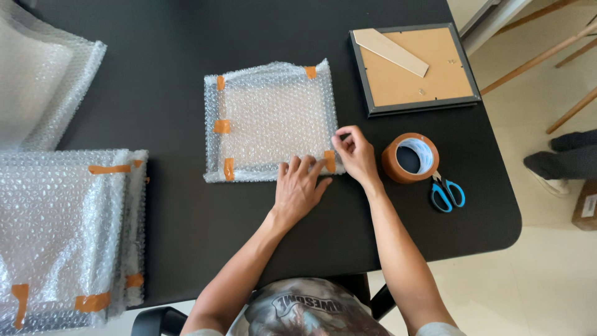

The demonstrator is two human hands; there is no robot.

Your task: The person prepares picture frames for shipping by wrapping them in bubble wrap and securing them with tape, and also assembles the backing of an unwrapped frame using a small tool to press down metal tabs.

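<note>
Fingers (303,167) of the left hand (297,190) are laid flat and spread on the near edge of the bubble-wrapped parcel (270,121), gripping nothing. At the far left of the black desk (174,68), a stack of wrapped parcels (65,233) is seen. The middle parcel is nearly square, so no long axis can be told; its edges are set roughly square to the desk edge, and orange tape tabs (222,126) are stuck along its left side. Its near right corner is pinched by the right hand (354,152), fingers closed. Further right, a tape roll (410,157), blue scissors (446,193) and a face-down picture frame (413,68) are lying.
</note>
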